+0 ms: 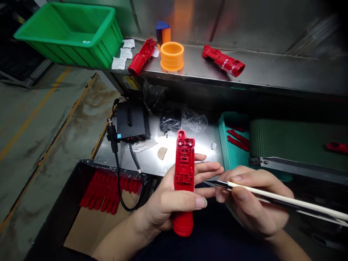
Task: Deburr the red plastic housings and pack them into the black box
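Note:
My left hand (168, 203) holds a red plastic housing (185, 163) upright, its thumb across the lower part and the other fingers stretched out behind it. The hollow inner side, with ribs, posts and small recesses, faces me; the lower end is a rounded closed barrel. In my right hand (255, 199) is a slim pale-and-black pointed tool (261, 192), pinched between thumb and fingers. Its thin dark tip points left, close to the housing's right edge and in front of the left fingers. Whether the tip touches anything, I cannot tell.
A black box (132, 121) with a cable stands left, above a carton (89, 228) of red parts. A teal tray (225, 145) and a green belt (288, 145) lie right. On the shelf are a green bin (106, 50), an orange ring (172, 59) and red housings (224, 61).

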